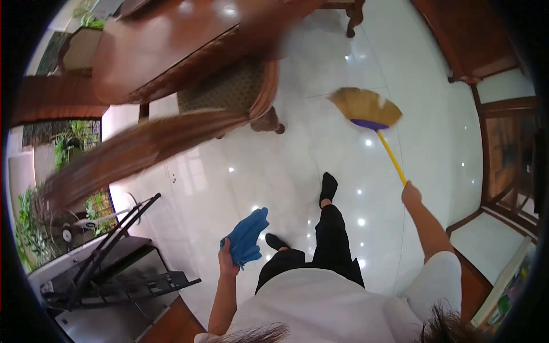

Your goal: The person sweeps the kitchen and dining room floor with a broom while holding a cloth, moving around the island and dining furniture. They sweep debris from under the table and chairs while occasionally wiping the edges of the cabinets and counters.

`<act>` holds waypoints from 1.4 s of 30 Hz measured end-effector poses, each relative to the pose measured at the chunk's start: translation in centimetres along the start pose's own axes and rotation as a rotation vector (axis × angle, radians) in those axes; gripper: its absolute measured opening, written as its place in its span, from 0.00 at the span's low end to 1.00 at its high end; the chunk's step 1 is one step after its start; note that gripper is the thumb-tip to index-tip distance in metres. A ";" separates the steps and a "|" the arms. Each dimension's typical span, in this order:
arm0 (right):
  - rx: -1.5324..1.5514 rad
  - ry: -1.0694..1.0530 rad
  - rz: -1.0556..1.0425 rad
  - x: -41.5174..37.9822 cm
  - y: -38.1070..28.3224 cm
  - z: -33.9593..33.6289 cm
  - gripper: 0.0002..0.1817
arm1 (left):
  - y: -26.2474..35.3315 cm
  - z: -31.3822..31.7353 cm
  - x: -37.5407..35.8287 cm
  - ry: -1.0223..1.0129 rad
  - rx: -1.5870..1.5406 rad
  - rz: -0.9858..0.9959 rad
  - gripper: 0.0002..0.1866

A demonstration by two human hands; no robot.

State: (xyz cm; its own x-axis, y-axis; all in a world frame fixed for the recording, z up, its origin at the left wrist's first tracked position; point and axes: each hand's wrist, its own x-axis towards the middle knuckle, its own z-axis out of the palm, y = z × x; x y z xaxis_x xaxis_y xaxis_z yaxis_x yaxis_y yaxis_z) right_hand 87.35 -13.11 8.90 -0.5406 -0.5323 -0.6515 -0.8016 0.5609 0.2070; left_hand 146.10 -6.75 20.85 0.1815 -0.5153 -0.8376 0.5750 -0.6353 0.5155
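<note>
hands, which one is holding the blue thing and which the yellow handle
The left hand grips the bunched blue cloth. The right hand holds the broom by its yellow handle, its straw head out over the white floor.

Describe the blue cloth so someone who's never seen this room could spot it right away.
Start at the shiny white tiled floor below the wooden table. The left hand grips the cloth, bunched, beside the black folding rack. It is the only bright blue thing; the broom is straw with a yellow handle.
</note>
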 end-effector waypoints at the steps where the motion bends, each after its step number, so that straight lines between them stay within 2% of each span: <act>1: -0.004 -0.029 -0.028 -0.7 0.4 3.4 0.15 | -0.2 -2.1 -0.1 -0.004 -0.024 0.012 0.22; 3: 0.239 -0.172 0.100 -1.9 -1.4 10.5 0.16 | -0.8 -7.1 -0.1 -0.025 -0.077 0.030 0.23; 4: -0.421 -0.354 -0.446 -4.0 -3.5 11.2 0.08 | -0.7 -9.5 -0.9 -0.012 -0.111 0.044 0.23; 5: -0.970 -0.162 -1.082 -6.1 -5.6 12.1 0.01 | -0.6 -11.2 -0.9 -0.029 -0.138 0.060 0.23; 6: -0.840 -0.337 -1.141 -6.0 -7.9 15.2 0.05 | -0.9 -13.6 -1.7 -0.036 -0.170 0.073 0.23; 7: -0.770 -0.299 -1.225 -7.2 -10.9 16.6 0.05 | -1.8 -15.2 -1.7 -0.012 -0.227 0.090 0.23; 10: -0.137 -0.145 -1.582 -15.8 -21.5 18.1 0.07 | -3.1 -24.2 -3.9 0.146 -0.297 0.105 0.24; 11: 0.029 -0.173 -1.707 -19.7 -25.5 18.7 0.08 | -3.5 -27.2 -5.4 0.126 -0.340 0.145 0.23; 12: 0.342 -0.326 -1.828 -24.1 -28.8 18.8 0.08 | -4.0 -29.9 -6.9 0.131 -0.374 0.147 0.23; 13: 0.390 -0.479 -1.746 -25.2 -32.4 22.7 0.04 | -4.4 -32.6 -8.4 0.126 -0.402 0.165 0.23; 14: 0.416 -0.942 -1.363 -26.7 -36.9 23.4 0.05 | -6.7 -32.7 -5.0 0.115 -0.442 0.202 0.24; 15: 0.714 -1.367 -0.596 -28.6 -41.6 23.6 0.07 | -7.7 -34.2 -6.2 0.175 -0.473 0.201 0.23; 16: 0.871 -1.356 0.007 -30.5 -46.2 24.0 0.09 | -8.9 -35.9 -6.5 0.236 -0.507 0.200 0.23; 17: 0.634 -1.392 -0.183 -35.7 -50.4 20.2 0.12 | -10.2 -38.3 -6.5 0.324 -0.589 0.204 0.21; 18: 0.750 -1.431 -0.363 -37.4 -54.2 19.8 0.12 | -11.2 -39.3 -6.8 0.338 -0.627 0.203 0.21; 19: 0.934 -1.528 -0.429 -37.2 -58.6 20.4 0.13 | -12.0 -39.7 -7.4 0.439 -0.630 0.189 0.21; 20: 0.975 -1.687 -0.189 -35.5 -63.8 21.5 0.14 | -12.6 -39.6 -7.9 0.544 -0.634 0.181 0.21; 21: 1.032 -1.705 -0.198 -35.1 -67.4 21.6 0.15 | -13.6 -39.6 -7.6 0.490 -0.769 0.179 0.19; 22: 1.089 -1.734 -0.193 -35.7 -69.7 20.8 0.15 | -14.2 -39.0 -8.4 0.523 -0.806 0.204 0.19; 24: 1.112 -1.735 -0.295 -37.1 -72.9 20.6 0.17 | -15.9 -38.8 -9.8 0.486 -0.913 0.182 0.18; 26: 1.007 -1.803 -0.356 -37.4 -73.8 20.3 0.18 | -19.9 -39.6 -10.6 0.599 -0.963 0.161 0.18; 28: 0.840 -1.728 -0.462 -39.5 -71.4 18.8 0.19 | -22.2 -39.6 -11.3 0.713 -0.999 0.145 0.19; 30: 0.664 -1.519 -0.610 -42.8 -65.7 16.6 0.19 | -24.9 -39.1 -11.9 0.690 -1.087 0.200 0.20; 31: 0.588 -1.489 -0.636 -44.0 -62.7 15.4 0.19 | -25.7 -38.7 -12.6 0.695 -1.133 0.163 0.20; 32: 0.514 -1.499 -0.551 -44.6 -59.7 14.6 0.17 | -26.7 -38.6 -13.2 0.696 -1.179 0.126 0.20; 33: 0.424 -1.546 -0.552 -45.5 -56.4 13.5 0.16 | -27.8 -38.4 -13.5 0.701 -1.209 0.136 0.20; 34: 0.386 -1.612 -0.373 -46.5 -53.5 12.6 0.09 | -29.1 -38.5 -13.5 0.663 -1.279 0.179 0.20; 36: 0.176 -1.387 -0.370 -51.1 -48.3 10.1 0.03 | -31.7 -39.3 -14.4 0.642 -1.360 0.224 0.20; 37: 0.157 -1.394 -0.362 -52.5 -47.2 9.8 0.03 | -32.9 -39.5 -14.2 0.636 -1.344 0.256 0.19; 39: -0.123 -1.402 -0.198 -54.7 -46.1 9.7 0.08 | -35.2 -40.4 -14.0 0.641 -1.338 0.278 0.19; 41: -0.356 -1.491 -0.139 -55.6 -46.8 13.3 0.05 | -37.0 -41.6 -13.9 0.833 -1.378 0.153 0.18; 42: -0.460 -1.504 -0.106 -56.2 -47.3 15.9 0.08 | -37.1 -42.1 -14.4 0.838 -1.391 0.155 0.18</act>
State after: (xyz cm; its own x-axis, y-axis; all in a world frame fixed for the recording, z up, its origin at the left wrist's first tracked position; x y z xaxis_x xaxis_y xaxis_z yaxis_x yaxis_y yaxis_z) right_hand 159.75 0.35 24.14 0.0348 0.6938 -0.7193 -0.9750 0.1815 0.1279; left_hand 155.72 48.47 6.13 0.3941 0.2126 -0.8941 0.6623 0.6088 0.4367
